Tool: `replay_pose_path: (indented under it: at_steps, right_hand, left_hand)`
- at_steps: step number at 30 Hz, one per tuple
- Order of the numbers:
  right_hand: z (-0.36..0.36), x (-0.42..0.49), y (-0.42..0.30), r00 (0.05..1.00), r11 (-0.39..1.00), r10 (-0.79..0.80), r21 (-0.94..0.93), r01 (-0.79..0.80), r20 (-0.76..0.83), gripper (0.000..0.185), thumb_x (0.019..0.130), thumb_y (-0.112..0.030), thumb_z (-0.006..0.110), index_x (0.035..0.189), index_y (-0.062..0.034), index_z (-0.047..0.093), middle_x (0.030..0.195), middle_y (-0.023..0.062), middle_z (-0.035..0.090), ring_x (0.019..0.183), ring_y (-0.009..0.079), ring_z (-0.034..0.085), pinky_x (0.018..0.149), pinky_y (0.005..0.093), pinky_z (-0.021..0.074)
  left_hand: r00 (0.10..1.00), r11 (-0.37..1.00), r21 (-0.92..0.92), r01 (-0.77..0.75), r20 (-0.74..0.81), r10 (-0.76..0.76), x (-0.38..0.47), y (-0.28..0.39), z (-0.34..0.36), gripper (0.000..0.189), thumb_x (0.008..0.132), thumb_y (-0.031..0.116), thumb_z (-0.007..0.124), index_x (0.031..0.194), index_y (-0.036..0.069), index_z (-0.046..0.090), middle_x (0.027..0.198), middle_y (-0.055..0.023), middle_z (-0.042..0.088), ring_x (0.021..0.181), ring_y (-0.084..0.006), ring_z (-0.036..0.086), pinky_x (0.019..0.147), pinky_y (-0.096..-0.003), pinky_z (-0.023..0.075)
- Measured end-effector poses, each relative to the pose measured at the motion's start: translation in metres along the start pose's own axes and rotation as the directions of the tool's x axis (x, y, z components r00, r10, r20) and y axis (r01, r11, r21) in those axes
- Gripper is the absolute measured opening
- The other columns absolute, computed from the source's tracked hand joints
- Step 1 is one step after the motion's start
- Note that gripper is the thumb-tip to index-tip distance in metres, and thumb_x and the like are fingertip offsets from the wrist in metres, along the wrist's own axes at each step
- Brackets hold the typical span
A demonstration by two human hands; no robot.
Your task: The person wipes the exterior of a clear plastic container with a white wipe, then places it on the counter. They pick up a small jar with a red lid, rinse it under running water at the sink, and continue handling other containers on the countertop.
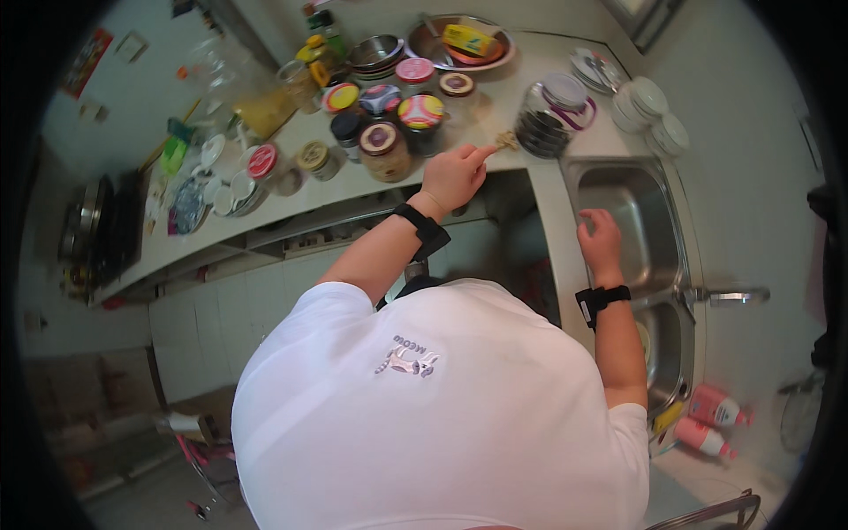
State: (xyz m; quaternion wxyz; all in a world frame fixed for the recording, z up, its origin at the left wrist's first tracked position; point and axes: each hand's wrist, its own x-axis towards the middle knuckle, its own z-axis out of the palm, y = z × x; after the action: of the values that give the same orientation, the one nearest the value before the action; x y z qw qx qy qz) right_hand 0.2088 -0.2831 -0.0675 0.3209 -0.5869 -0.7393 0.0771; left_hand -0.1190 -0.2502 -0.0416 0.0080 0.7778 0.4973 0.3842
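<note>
My left hand (457, 173) reaches over the front edge of the counter, its index finger extended. That fingertip meets a small tan, tangled clump (507, 141), too blurred to name; whether the fingers grip it I cannot tell. Just right of the clump stands a clear jar (544, 122) with dark contents, a pale lid and a purple handle. Over the left rim of the upper stainless steel sink basin (633, 218) is my right hand (601, 242), fingers loosely bent and nothing in it. To the left of my left hand is a lidded glass jar (385, 152) with pale brown contents.
Several lidded jars (422, 119) crowd the counter (520, 59). Behind them are stacked metal bowls (375, 53) and a wide metal basin (424, 43). White bowls (639, 99) stand beyond the sink. A faucet (729, 295) and pink bottles (705, 434) are at the right.
</note>
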Motion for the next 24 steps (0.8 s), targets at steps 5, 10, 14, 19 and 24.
replay_pose_path:
  at_steps: [5,10,14,19,24]
  right_hand:
    - [0.024,0.044,-0.043,0.966,0.965,-0.238,0.137,0.223,0.104,0.014,0.078,-0.008,0.063,0.089,-0.0044,0.069,0.092,0.0136,0.067,0.088,0.0353,0.064,0.079,0.0425,0.0505]
    - [0.064,0.087,-0.089,0.927,0.927,-0.345,0.211,0.311,0.145,0.018,0.079,-0.007,0.061,0.096,-0.0045,0.069,0.093,0.0150,0.067,0.085,0.0359,0.064,0.078,0.0423,0.0506]
    - [0.093,0.110,-0.128,0.889,0.901,-0.395,0.287,0.325,0.233,0.016,0.079,-0.001,0.061,0.094,-0.0025,0.067,0.092,0.0147,0.066,0.083,0.0354,0.063,0.076,0.0415,0.0507]
    - [0.127,0.134,-0.174,0.803,0.809,-0.560,0.345,0.476,0.205,0.016,0.078,0.000,0.062,0.092,-0.0024,0.066,0.092,0.0142,0.066,0.083,0.0356,0.064,0.076,0.0416,0.0510]
    - [0.157,0.158,-0.198,0.788,0.779,-0.603,0.303,0.549,0.123,0.020,0.075,-0.004,0.065,0.094,-0.0060,0.067,0.093,0.0141,0.067,0.087,0.0344,0.064,0.076,0.0419,0.0505]
  left_hand:
    - [0.994,0.994,-0.025,0.109,-0.026,-0.110,-0.020,-0.030,-0.032,0.029,0.085,0.016,0.063,0.114,0.020,0.066,0.086,-0.0050,0.065,0.071,-0.0291,0.064,0.061,-0.0418,0.0522]
    - [0.986,0.995,0.002,0.100,-0.136,-0.099,-0.049,-0.071,-0.077,0.035,0.084,0.015,0.066,0.119,0.020,0.064,0.082,-0.0035,0.064,0.065,-0.0228,0.063,0.057,-0.0379,0.0502]
    - [0.948,0.966,0.094,0.239,-0.240,-0.211,-0.075,-0.108,-0.110,0.033,0.085,0.014,0.065,0.117,0.020,0.066,0.084,-0.0047,0.065,0.064,-0.0223,0.064,0.057,-0.0363,0.0498]
    - [0.886,0.910,0.068,0.410,-0.266,-0.379,-0.099,-0.145,-0.140,0.034,0.084,0.013,0.067,0.118,0.018,0.067,0.089,-0.0075,0.066,0.063,-0.0221,0.064,0.057,-0.0338,0.0508]
    - [0.857,0.900,-0.081,0.428,-0.281,-0.433,-0.102,-0.168,-0.152,0.034,0.085,0.010,0.068,0.119,0.014,0.067,0.087,-0.0054,0.065,0.063,-0.0149,0.062,0.056,-0.0284,0.0494]
